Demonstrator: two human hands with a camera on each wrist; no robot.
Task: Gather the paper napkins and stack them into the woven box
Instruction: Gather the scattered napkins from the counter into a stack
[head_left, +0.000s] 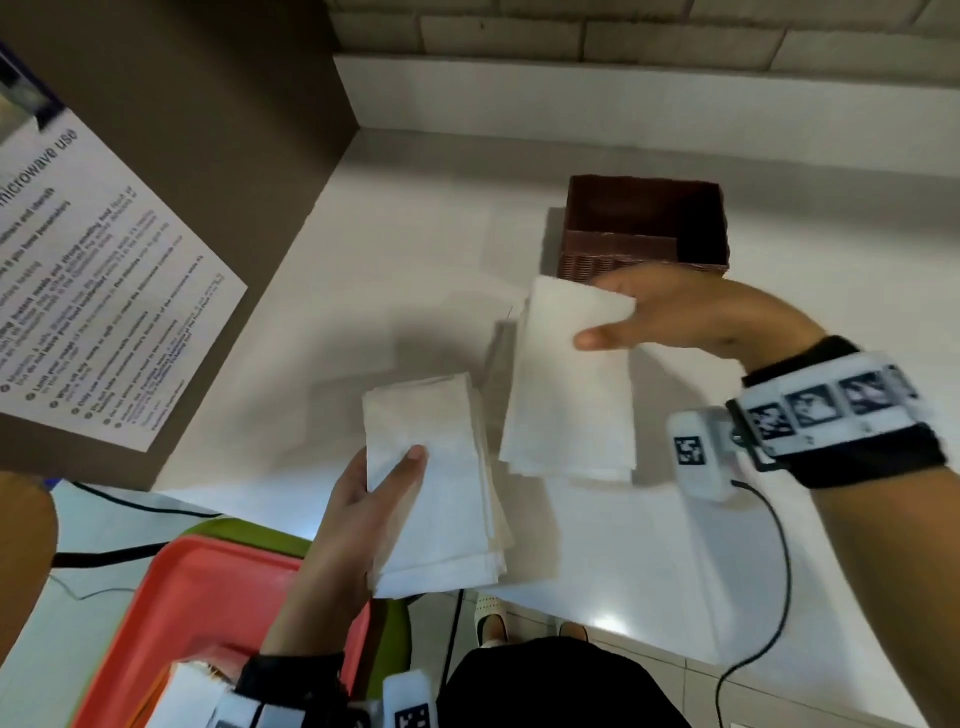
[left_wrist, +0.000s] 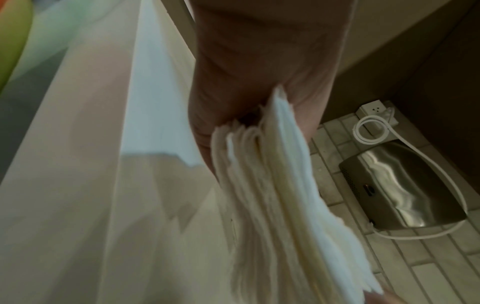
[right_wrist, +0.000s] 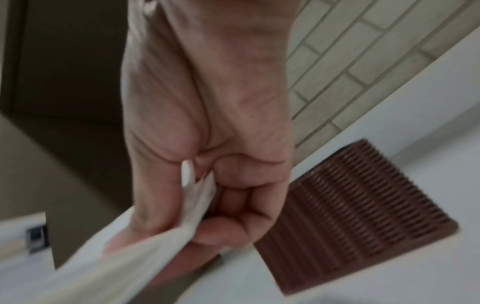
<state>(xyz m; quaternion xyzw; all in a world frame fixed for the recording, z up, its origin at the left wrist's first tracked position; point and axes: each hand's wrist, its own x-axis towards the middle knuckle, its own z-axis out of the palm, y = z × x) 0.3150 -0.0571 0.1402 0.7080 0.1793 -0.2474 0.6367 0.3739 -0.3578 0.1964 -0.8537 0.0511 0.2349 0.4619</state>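
My left hand (head_left: 374, 499) grips a thick stack of white paper napkins (head_left: 436, 493) above the counter's front edge, thumb on top; the left wrist view shows the stack's layered edges (left_wrist: 272, 195) wedged in my palm. My right hand (head_left: 649, 317) pinches a second, thinner bunch of napkins (head_left: 571, 384) by its far end, so that it hangs toward me just in front of the woven box. In the right wrist view the fingers (right_wrist: 228, 230) are curled round that paper (right_wrist: 124, 263). The dark brown woven box (head_left: 644, 228) stands on the counter behind my right hand, and its visible inside looks dark.
A white counter (head_left: 415, 249) runs back to a tiled wall. A brown appliance with a printed microwave notice (head_left: 93, 291) stands at the left. A red tray (head_left: 208, 613) over a green one lies at the lower left. A steel device (left_wrist: 400, 185) with a white cable sits on the floor tiles.
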